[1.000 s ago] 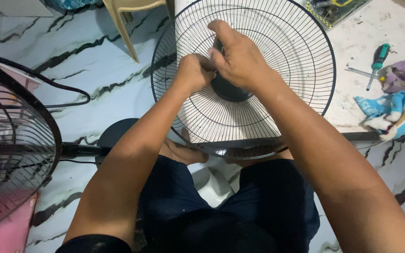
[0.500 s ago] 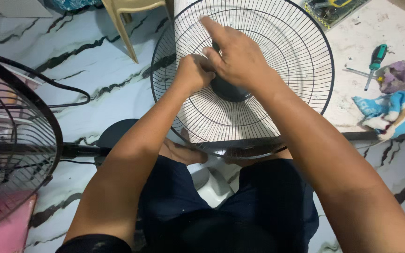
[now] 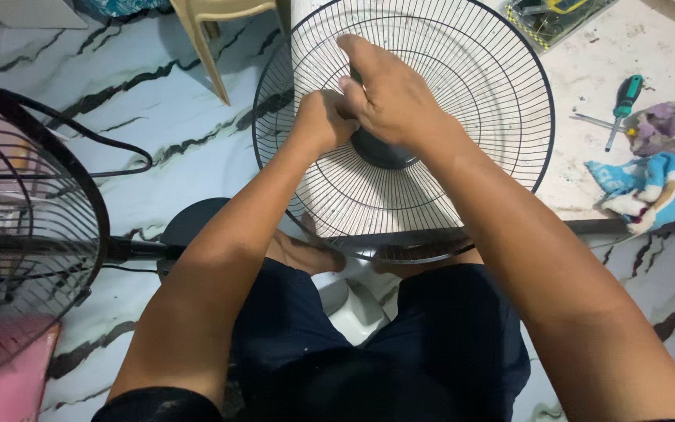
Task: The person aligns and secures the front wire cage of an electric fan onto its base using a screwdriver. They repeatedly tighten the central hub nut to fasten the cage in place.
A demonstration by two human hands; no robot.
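Bright, even light is falling across the marbled floor (image 3: 142, 101) and washing the pale slab (image 3: 650, 39) at far right almost to white; shadows are staying soft, the deepest pooling near, under the wire fan guard (image 3: 470, 78) and between the legs. Focus is holding sharp on the guard's thin wires and on the right hand (image 3: 388, 94) and left hand (image 3: 322, 121) at its hub; the second fan (image 3: 33, 234) at the left edge is bowing and stretching from lens distortion, slightly soft; no strong glare is showing.

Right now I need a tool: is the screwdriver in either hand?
No, the screwdriver lies on the floor, while both hands work at the fan guard.
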